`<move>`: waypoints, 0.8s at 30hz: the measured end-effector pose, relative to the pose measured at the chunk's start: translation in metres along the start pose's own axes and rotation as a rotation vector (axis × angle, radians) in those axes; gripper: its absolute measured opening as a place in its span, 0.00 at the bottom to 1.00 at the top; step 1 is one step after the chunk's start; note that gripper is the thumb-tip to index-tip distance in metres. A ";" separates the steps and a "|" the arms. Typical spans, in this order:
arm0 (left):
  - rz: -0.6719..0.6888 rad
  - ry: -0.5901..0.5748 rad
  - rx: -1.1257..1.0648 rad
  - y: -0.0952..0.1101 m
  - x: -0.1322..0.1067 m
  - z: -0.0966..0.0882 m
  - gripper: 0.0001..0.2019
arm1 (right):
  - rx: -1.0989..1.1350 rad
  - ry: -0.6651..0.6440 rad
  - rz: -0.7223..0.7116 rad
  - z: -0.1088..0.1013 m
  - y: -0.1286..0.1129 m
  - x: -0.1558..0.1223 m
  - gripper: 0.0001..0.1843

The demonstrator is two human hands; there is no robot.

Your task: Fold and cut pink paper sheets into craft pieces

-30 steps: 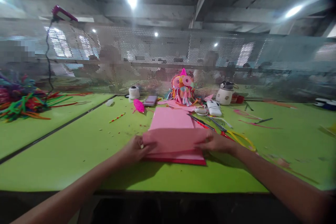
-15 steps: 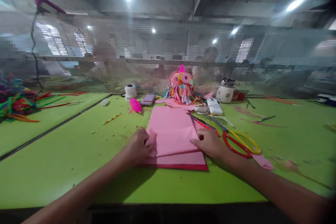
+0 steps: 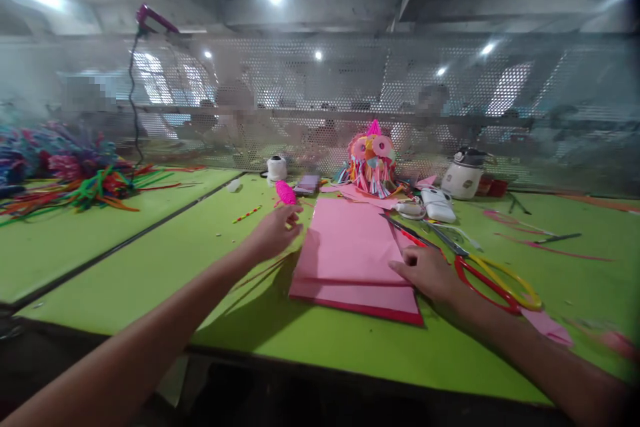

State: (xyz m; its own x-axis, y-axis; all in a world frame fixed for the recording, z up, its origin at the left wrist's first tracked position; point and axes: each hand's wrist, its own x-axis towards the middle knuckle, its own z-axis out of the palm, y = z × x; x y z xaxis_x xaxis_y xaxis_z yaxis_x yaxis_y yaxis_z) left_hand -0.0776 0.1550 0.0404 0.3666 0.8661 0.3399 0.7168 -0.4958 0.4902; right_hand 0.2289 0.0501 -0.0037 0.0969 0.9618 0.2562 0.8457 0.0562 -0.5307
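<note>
Folded or stacked pink paper (image 3: 350, 240) lies on the green table, with a darker pink-red layer showing along its near edge. My left hand (image 3: 275, 233) is raised just left of the paper, fingers loosely bent and apart, with nothing visible in them. Just beyond those fingertips is a bright pink wound bundle (image 3: 286, 193). At the paper's right edge, my right hand (image 3: 433, 273) holds the sheet down, thumb on top and the other fingers curled. Beside that hand lie scissors (image 3: 487, 287) with red and yellow handles, their blades pointing away from me.
A fringed paper figure with round eyes (image 3: 373, 157) stands behind the paper. Near it are a white case (image 3: 439, 205), a lidded white jar (image 3: 463, 177) and a white spool (image 3: 277, 168). Colourful strips (image 3: 100, 187) pile up at left. A perforated screen (image 3: 310, 80) borders the back.
My left hand has let go of the paper's left edge and moved up and away toward the pink bundle. My right hand stays at the right edge. The view has turned left.
</note>
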 end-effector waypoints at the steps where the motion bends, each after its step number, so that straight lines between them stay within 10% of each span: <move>1: -0.021 0.016 0.008 -0.004 0.008 -0.010 0.17 | 0.003 0.006 -0.003 0.000 0.001 0.000 0.22; 8: 0.020 -0.030 0.070 0.016 0.028 -0.041 0.13 | -0.025 -0.002 0.013 0.001 0.000 -0.001 0.21; 15: 0.250 -0.361 0.435 0.085 0.026 0.026 0.21 | -0.030 0.019 0.001 -0.001 -0.003 -0.004 0.21; 24: 0.313 -0.094 0.529 0.093 -0.010 0.087 0.22 | -0.039 0.014 -0.027 -0.011 0.013 -0.004 0.22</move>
State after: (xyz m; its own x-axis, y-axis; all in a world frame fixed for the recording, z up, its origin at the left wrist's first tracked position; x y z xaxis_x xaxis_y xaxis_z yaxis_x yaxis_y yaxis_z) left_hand 0.0367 0.1055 0.0125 0.6403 0.6988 0.3189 0.7549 -0.6492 -0.0932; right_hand 0.2450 0.0445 -0.0031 0.0808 0.9561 0.2818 0.8680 0.0715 -0.4914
